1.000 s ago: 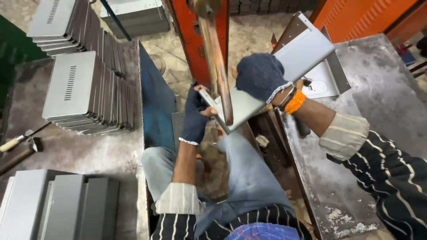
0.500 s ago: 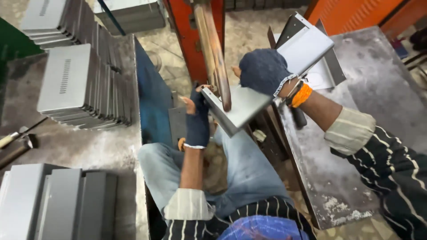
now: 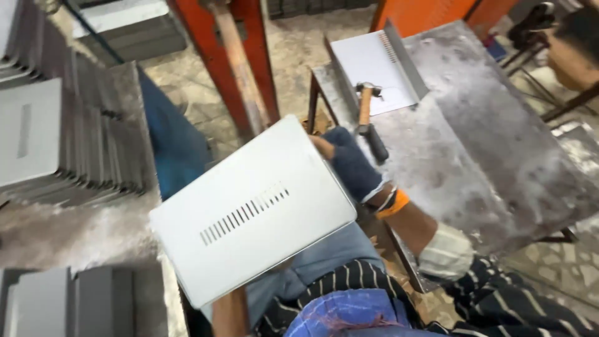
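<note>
Right grip (image 3: pixel 350 163) (dark glove) pinches the right edge of the grey vented panel (image 3: pixel 253 209), held tilted over the lap. Left grip hidden beneath it, state unclear. Hammer (image 3: pixel 368 118) lies on the desk (image 3: pixel 486 143).

Seated at a steel table (image 3: pixel 493 143), lap under a grey sheet-metal panel (image 3: pixel 253 209) with a row of vent slots, tilted, face up to the camera. Right hand (image 3: pixel 350 163), dark-gloved with an orange wristband, gripping the panel's right edge. Left hand hidden beneath the panel; only a bare forearm (image 3: pixel 229 312) showing at its lower edge. On the table, just beyond the right hand: a hammer (image 3: pixel 368 118), wooden handle, black grip, head resting on a white folded panel (image 3: pixel 377 65). Left, on a bench (image 3: pixel 81 234), stacks of grey panels (image 3: pixel 68 137). Behind, red steel posts (image 3: pixel 234 56). Top right corner, part of another person (image 3: pixel 571 47).
</note>
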